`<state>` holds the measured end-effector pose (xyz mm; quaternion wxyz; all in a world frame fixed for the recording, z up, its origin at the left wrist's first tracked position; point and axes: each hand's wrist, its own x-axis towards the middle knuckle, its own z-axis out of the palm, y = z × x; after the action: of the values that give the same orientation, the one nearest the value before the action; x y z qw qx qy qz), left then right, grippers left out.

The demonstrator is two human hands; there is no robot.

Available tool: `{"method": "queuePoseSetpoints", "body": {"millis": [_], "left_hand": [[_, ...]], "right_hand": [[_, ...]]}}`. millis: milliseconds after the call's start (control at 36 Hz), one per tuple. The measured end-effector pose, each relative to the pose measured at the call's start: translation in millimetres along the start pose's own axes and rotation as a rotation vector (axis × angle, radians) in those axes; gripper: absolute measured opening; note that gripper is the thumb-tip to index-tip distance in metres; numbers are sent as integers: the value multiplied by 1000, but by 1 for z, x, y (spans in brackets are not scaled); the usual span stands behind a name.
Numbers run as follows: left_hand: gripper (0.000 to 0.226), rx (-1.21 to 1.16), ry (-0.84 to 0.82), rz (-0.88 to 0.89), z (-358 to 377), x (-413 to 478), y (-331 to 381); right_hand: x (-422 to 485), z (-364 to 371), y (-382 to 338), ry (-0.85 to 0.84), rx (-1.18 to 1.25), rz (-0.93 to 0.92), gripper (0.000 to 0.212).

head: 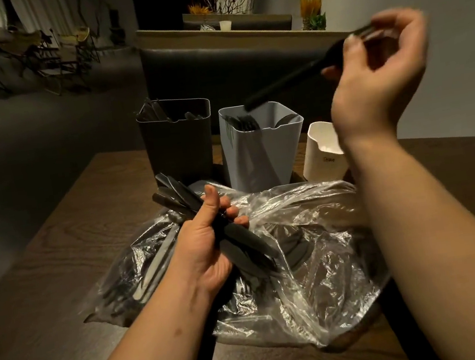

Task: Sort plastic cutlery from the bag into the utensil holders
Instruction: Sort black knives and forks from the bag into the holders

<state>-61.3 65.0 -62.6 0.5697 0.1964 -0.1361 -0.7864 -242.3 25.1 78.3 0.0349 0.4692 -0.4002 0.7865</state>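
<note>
**Black cutlery sorted over a crinkled bag**

In a dim room, a dark wood-grain tabletop (60, 263) carries a crinkled clear plastic bag (316, 260) of black cutlery. Behind it stand three squarish tubs: a black holder (177, 145), a grey holder (260, 152) and a white holder (322, 153) partly hidden by the right forearm. The left grip (205, 244) is clamped on a bundle of knives (177, 193) above the bag. The right grip (373, 71) pinches one slim black utensil (287, 82) over the grey holder.

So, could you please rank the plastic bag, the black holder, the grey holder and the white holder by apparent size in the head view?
1. plastic bag, clearly largest.
2. black holder and grey holder: too alike to rank.
3. white holder, smallest, partly hidden behind the right forearm.
</note>
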Motion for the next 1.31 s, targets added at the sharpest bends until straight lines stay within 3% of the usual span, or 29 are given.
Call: {"method": "queuePoseSetpoints", "body": {"millis": [139,500,611,806,944,1000,1083,1194,1306], "left_hand": [[24,3,16,15,2,-2,0],[15,25,10,44,8,-5,-2],[15,5,10,42,8,-3,-1],[23,-9,8,39,9,-4,-1],[35,-33,24,41,12,-6,0],[34,-42,35,44,11,-5,1],[35,-52,46,36,9,-3,2],[35,-56,57,14,8,0,1],[36,-69,71,-6,10,0,0]], "right_hand": [[26,9,3,-91,-158,-223,26],[-7,13,40,-776,-457,-282,44],[-20,18,48,-942,-540,-214,44],[-27,20,56,-1030,-686,-185,51],[-30,19,51,-993,-748,-268,58],[-34,14,42,-896,-667,-275,58],[-58,-5,21,-767,-441,-251,40],[-101,-34,-1,-1005,-298,-25,11],[-124,-57,-7,-1230,-392,133,22]]}}
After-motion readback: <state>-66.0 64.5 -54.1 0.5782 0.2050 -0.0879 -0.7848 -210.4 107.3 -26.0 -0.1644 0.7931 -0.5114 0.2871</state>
